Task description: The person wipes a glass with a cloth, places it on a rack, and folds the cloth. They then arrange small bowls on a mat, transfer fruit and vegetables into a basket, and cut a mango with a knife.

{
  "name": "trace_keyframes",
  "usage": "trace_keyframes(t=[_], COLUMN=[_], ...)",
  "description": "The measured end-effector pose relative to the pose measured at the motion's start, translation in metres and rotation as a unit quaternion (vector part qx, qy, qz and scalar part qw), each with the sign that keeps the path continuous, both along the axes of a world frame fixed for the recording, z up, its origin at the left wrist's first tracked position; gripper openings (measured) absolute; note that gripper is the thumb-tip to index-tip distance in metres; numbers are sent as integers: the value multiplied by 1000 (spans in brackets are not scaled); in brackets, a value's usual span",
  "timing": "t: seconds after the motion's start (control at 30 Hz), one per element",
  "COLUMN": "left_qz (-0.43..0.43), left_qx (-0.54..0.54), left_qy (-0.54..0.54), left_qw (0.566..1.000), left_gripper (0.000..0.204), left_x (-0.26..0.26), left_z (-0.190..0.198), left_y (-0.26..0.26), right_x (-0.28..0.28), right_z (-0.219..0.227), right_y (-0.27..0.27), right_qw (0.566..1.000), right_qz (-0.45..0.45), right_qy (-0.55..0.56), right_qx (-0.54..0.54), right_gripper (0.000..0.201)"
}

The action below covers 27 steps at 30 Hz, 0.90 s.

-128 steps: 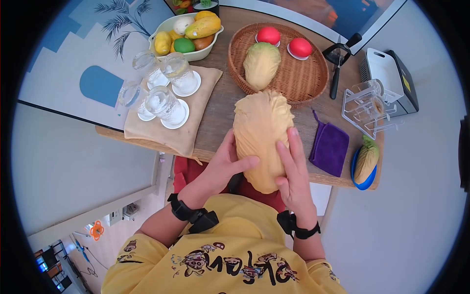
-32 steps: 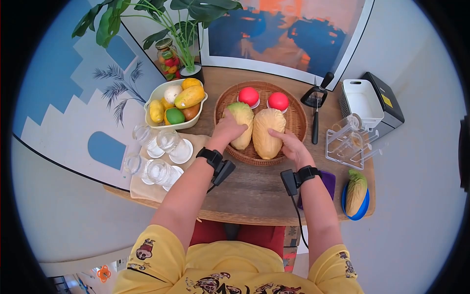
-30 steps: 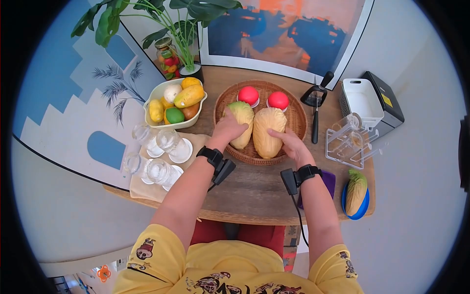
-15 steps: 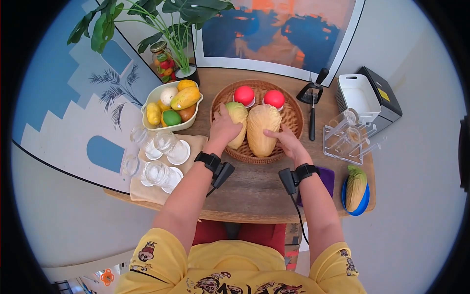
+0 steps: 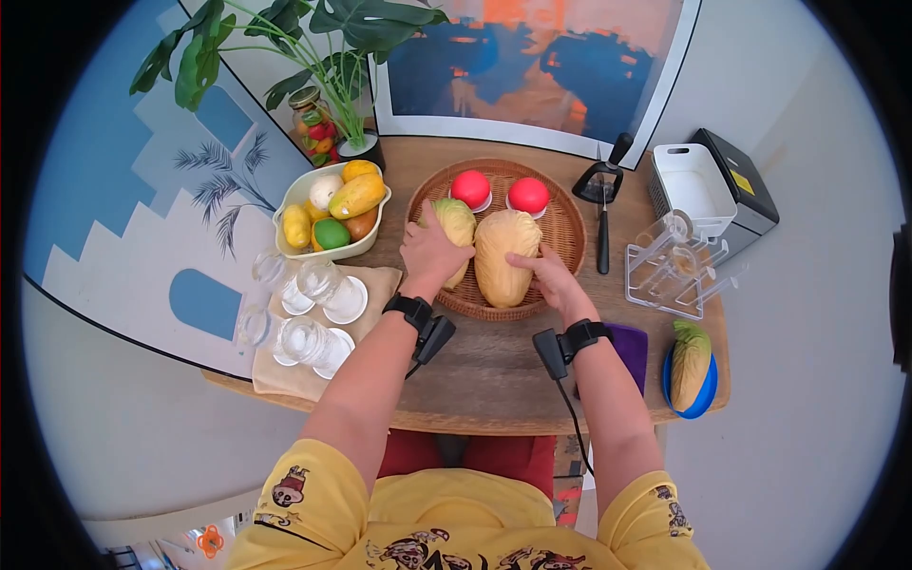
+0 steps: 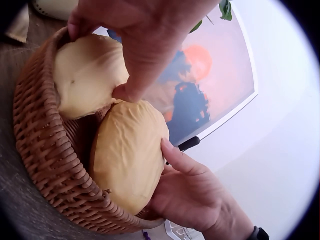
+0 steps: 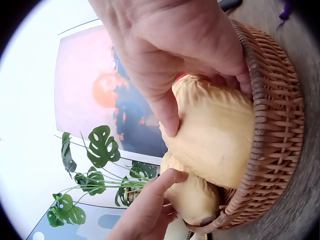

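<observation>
Basket [image 5: 570, 225]: round, brown, woven from wicker, standing on the brown wooden table [image 5: 484, 366] straight ahead of you.
Larger cabbage [image 5: 503, 261]: plump, oblong, pale yellow and wrinkled; it lies inside the basket, towards the side closest to you, its long axis pointing roughly away from your body.
Smaller cabbage [image 5: 454, 218]: oblong, yellow with a green leafy top; it lies in the basket to the left of the larger one, nearly parallel to it, green end away from you.
Left hand [image 5: 434, 255]: you grip the smaller cabbage across its width, fingers over its outer flank, thumb on the side facing its neighbour.
Right hand [image 5: 559, 280]: you hold the larger cabbage by its right side, thumb on top, the other fingers down beside the wicker wall and partly hidden.
Nearer hand: right for the larger cabbage, left for the smaller; your left thumb sits where the two come together.
Red balls [image 5: 470, 189]: two, bright and round, behind the cabbages at the far side.
</observation>
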<state>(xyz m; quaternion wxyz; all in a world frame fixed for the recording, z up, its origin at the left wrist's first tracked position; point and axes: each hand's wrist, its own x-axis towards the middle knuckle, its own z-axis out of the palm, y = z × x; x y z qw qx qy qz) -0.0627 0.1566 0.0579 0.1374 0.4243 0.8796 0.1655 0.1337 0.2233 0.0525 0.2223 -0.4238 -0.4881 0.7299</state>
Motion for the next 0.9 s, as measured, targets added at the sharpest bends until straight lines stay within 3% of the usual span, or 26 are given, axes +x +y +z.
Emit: trace_keyframes(t=[0.07,0.2,0.37,0.47,0.63,0.9], left_qz=[21,4,-50,-35,-35,-57], left_qx=[57,43,41,65,86,117], left_qy=[-20,-40,87,26,17,40], left_qw=[998,998,994,997,996,991], left_gripper=[117,112,95,91,86,84], left_x=[-5,-8,-4,-5,-9,-2], left_z=[-1,-3,-8,-12,-13,-20], left_y=[-3,-5,-8,-6,-7,-8], right_x=[-1,-8,-13,-13,-21,-14], right_z=[-2,-13,-20,-20,-19,-27], right_y=[0,-1,3,1,-8,7], right_qw=[1000,998,999,999,999,999], right_qz=[-10,-42,-32,-32,-33,19], right_qy=[12,46,38,6,31,-30], right_qx=[2,4,15,19,-16,35], right_gripper=[85,81,85,85,81,80])
